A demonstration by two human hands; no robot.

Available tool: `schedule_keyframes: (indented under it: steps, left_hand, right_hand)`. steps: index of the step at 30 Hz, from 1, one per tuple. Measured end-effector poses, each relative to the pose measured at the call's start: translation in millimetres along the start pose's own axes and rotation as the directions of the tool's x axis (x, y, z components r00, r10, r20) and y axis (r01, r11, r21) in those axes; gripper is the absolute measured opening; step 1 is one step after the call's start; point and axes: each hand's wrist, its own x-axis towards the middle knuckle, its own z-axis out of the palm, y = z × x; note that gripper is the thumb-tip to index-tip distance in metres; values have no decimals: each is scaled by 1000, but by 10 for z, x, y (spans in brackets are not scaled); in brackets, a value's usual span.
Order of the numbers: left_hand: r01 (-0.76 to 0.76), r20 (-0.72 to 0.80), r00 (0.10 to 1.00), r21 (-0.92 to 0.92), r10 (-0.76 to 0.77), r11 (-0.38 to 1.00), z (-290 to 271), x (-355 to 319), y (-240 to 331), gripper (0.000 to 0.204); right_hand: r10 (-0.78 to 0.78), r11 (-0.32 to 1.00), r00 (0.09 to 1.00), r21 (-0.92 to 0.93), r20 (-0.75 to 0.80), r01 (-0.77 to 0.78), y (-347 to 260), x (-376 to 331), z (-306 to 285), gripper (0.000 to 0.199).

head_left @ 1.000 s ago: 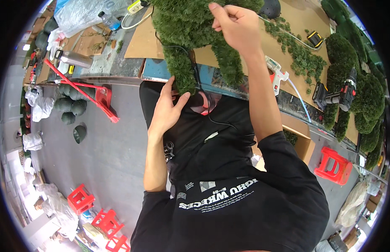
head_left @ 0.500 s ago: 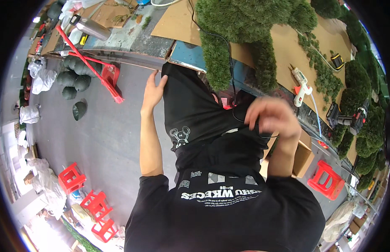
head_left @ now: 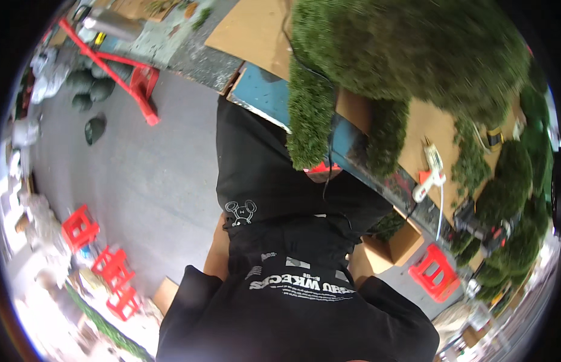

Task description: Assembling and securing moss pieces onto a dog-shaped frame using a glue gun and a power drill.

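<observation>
Neither of my hands shows. My left forearm (head_left: pixel 217 250) runs down beside my hip and passes out of sight behind the black shorts (head_left: pixel 256 157). Only a short piece of my right forearm (head_left: pixel 366 285) appears at the other side of my waist. In front of me, a big green artificial-grass figure (head_left: pixel 407 48) lies on the workbench, with two leg-like parts reaching toward me. One grass leg (head_left: pixel 310 120) hangs over the bench edge, a dark cable beside it. A white glue gun (head_left: pixel 431 172) rests on cardboard to the right.
A cordless drill (head_left: pixel 485 229) and more green foliage shapes (head_left: pixel 506 181) are at the far right. Below the bench stands an open cardboard box (head_left: pixel 377 253). Red stools (head_left: pixel 434 273) stand on both sides. A red long-handled tool (head_left: pixel 111 72) leans at the left bench.
Both hands have dropped from in front of me to my sides, out of sight. My view has shifted, so the bench and grass figure sit lower and further right.
</observation>
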Motion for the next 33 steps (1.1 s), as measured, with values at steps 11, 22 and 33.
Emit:
schedule_keyframes:
  steps: [11, 22, 33]
  left_hand:
    - [27, -131, 991, -37, -32, 999, -221, -524, -255, 48]
    - [387, -30, 921, -43, -388, 921, 720, 145, -141, 47]
    - [230, 41, 973, -39, -228, 972, 421, -159, -434, 46]
  right_hand:
    - [-70, 997, 997, -17, -17, 69, 129, 984, -1079, 30]
    - [272, 962, 962, 14, 2, -272, -954, 23, -39, 31]
    - [198, 980, 934, 33, -296, -197, -1312, 216, -80, 32]
